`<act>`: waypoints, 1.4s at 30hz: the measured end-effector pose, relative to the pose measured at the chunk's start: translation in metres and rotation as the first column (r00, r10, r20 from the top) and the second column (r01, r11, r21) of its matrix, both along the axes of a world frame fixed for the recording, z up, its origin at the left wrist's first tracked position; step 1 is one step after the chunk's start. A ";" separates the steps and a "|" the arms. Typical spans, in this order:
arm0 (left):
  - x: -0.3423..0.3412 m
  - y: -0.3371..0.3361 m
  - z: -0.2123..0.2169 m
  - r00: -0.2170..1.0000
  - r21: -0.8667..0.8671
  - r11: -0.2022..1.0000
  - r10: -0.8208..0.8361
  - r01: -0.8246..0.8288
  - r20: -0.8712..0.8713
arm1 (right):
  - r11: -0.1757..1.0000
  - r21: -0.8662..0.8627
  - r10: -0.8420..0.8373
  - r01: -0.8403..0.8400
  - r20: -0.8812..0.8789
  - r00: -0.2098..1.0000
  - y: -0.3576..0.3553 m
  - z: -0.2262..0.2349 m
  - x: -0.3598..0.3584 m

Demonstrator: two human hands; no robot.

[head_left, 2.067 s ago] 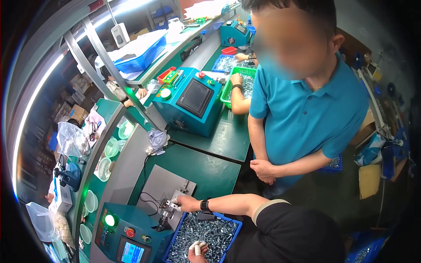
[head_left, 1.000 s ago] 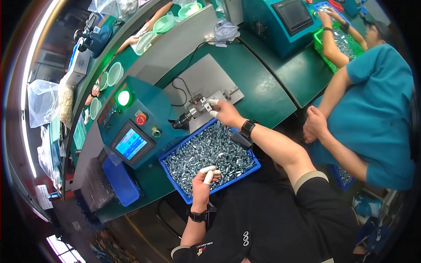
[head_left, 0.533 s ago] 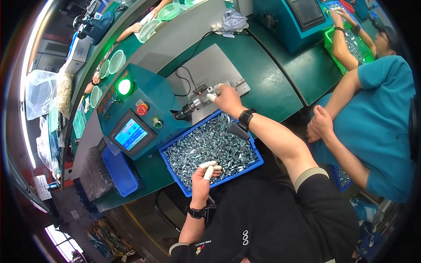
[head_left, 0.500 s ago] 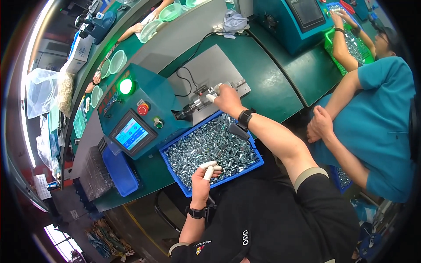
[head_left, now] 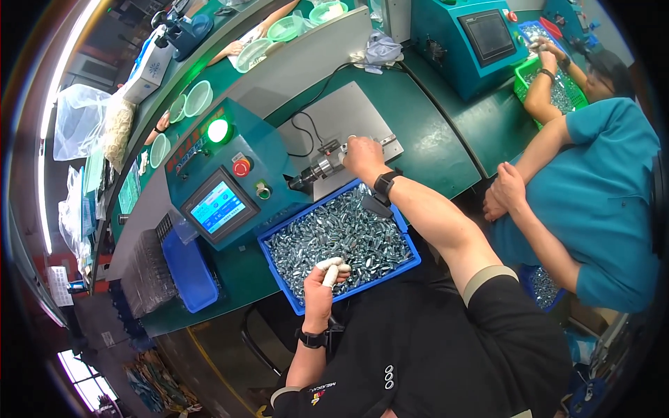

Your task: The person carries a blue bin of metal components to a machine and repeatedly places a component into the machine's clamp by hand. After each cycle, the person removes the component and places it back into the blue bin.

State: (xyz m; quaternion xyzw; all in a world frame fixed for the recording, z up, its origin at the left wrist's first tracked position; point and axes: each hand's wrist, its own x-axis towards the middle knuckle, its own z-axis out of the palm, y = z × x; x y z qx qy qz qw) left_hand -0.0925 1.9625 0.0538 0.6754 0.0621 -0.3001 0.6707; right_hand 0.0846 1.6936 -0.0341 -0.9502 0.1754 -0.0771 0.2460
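Now small metal parts [head_left: 341, 237] heaped in blue bin [head_left: 411, 259], just in front of teal machine [head_left: 230, 181]. Left hand [head_left: 326, 279] curled in bin, fingers closed on parts. Right hand [head_left: 362, 155] pinched together at machine's metal holder [head_left: 322, 167], behind bin; part held cannot be seen. One part best pushed straight in, next kept ready.

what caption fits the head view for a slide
Left hand picks in a blue bin of metal parts while right hand works at the teal machine's fixture.
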 end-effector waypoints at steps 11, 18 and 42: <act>-0.008 0.014 0.001 0.999 -0.051 0.998 0.025 -0.022 0.046 | 1.000 -0.001 -0.028 0.028 -0.073 0.997 -0.009 0.045 -0.013; -0.011 0.023 -0.006 0.998 -0.030 0.997 0.064 -0.064 0.007 | 0.991 0.034 -0.126 0.127 -0.035 0.991 -0.069 -0.027 -0.099; -0.010 0.007 -0.005 1.000 0.002 1.000 -0.029 0.029 -0.010 | 0.914 0.169 0.348 -0.370 0.147 0.926 0.000 -0.038 -0.132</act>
